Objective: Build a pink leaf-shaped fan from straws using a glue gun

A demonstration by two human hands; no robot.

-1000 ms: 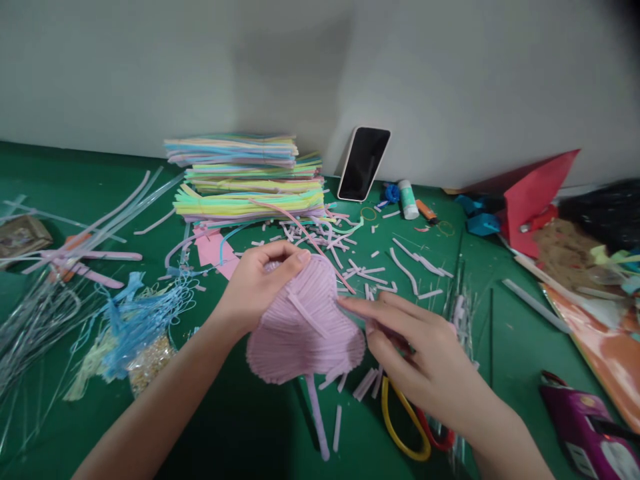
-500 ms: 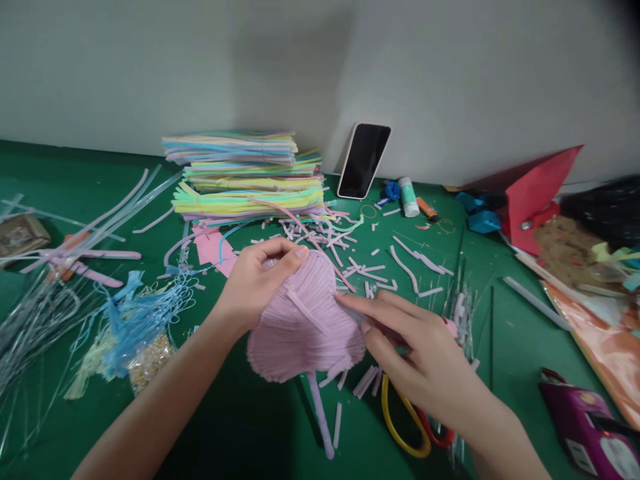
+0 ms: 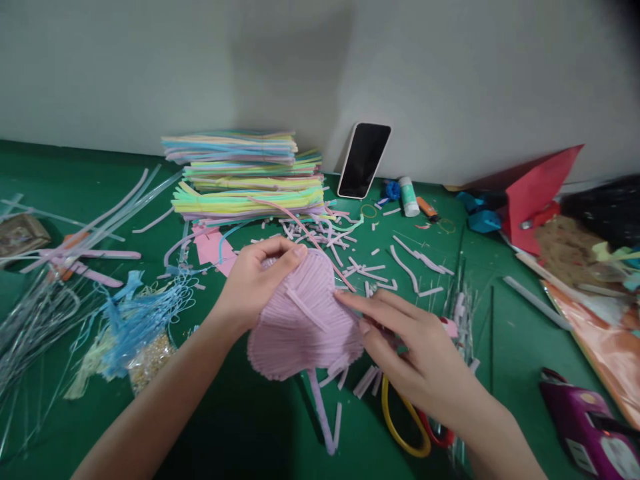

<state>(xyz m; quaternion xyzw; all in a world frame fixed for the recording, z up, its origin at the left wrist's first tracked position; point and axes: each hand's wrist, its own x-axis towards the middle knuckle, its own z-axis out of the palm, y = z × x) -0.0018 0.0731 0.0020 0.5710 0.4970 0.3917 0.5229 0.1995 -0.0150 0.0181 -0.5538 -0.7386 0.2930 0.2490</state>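
Right now you are working at the middle of the green table (image 3: pixel 505 347), with the pink fan (image 3: pixel 300 323) lying just in front of you. It is a heart-like shape of pale pink strips laid side by side, and its thin stem is pointing toward you, down onto the table.

Your left hand (image 3: pixel 253 283) is closing on the fan's far edge, with the thumb lying over the top and the fingers curling behind it, so this hand is gripping the fan.

Your right hand (image 3: pixel 420 353) is lying flat with its fingers (image 3: pixel 373 308) stretched out. The fingertips are touching the fan's right edge, and this hand is gripping nothing.

Under your right wrist the yellow-and-red scissors (image 3: pixel 400 430) are resting on the table. Short pink offcuts (image 3: pixel 373 273) are lying scattered beyond the fan and near its stem.

Farther back, a stack of pastel strips (image 3: pixel 245 180) is sitting against the wall. To its right a phone (image 3: pixel 363 160) is leaning upright with its screen dark, and a glue stick (image 3: pixel 409 198) is lying close by.

On the left a bundle of blue tassels (image 3: pixel 133 320) is sprawling beside clear thin strands. At the far right a red folded paper (image 3: pixel 537 190) is standing, and at the near right corner a purple object (image 3: pixel 585 427) is sitting, too blurred to identify.
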